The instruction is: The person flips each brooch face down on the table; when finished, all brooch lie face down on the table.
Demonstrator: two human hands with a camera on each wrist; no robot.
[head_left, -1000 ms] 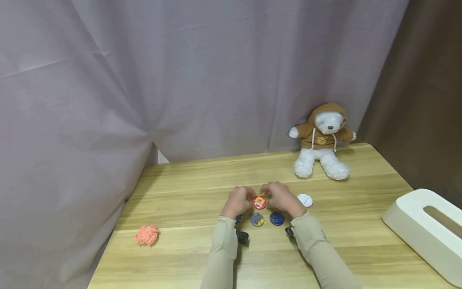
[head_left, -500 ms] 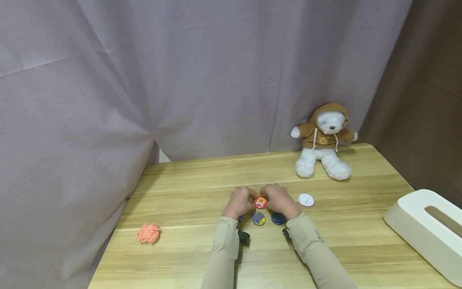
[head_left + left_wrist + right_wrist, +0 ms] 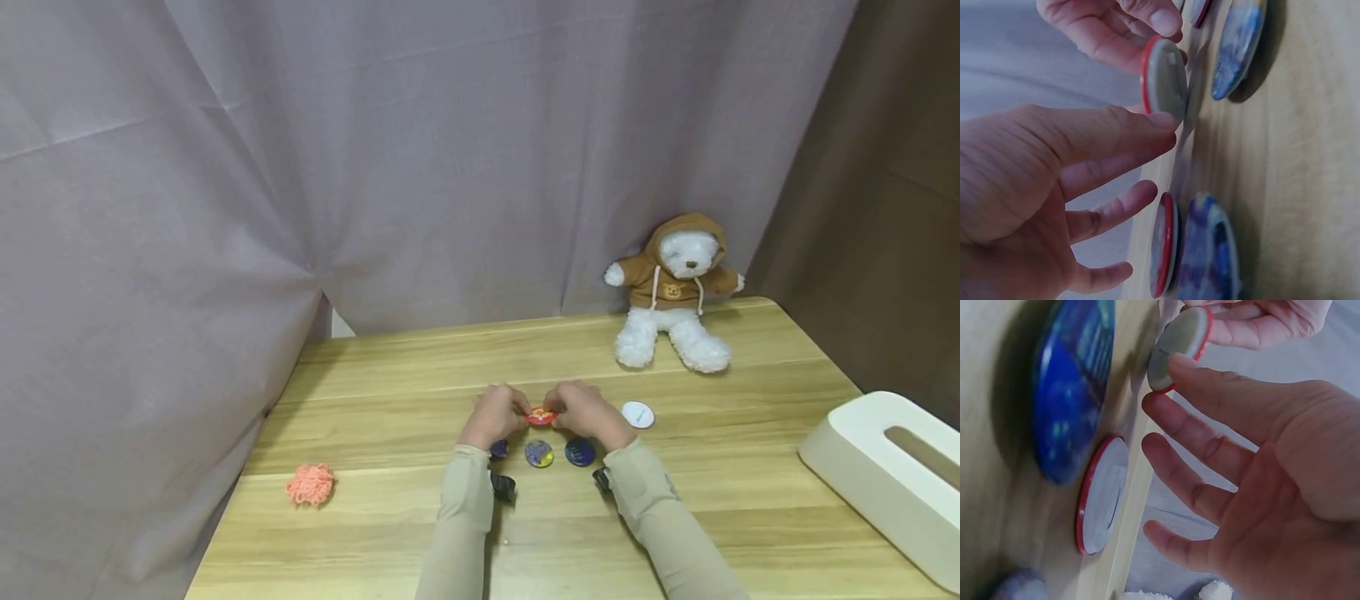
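Note:
A red round pin badge point(image 3: 541, 416) is held between both hands, raised off the table and tilted, its grey back showing in the left wrist view. My left hand point(image 3: 495, 414) pinches one edge between thumb and index finger, the other fingers spread. On the opposite edge, thumb and fingers of my right hand point(image 3: 588, 412) pinch too. Nearer the person lie a purple-yellow badge point(image 3: 538, 453), a dark blue badge point(image 3: 580, 452) and another blue badge point(image 3: 499, 448), partly covered by the left arm. A red-rimmed badge point(image 3: 1165, 244) lies beneath the left hand in the left wrist view.
A badge lying white side up point(image 3: 638, 414) is right of the right hand. A white teddy in a brown hoodie point(image 3: 672, 292) sits at the back. Coral yarn point(image 3: 310, 485) lies at left, and a white slotted box point(image 3: 885, 483) stands on the right edge.
Both hands have closed in on the red badge and now pinch its edges. The badge has tipped from lying face up to a steep tilt. The other badges stay in place.

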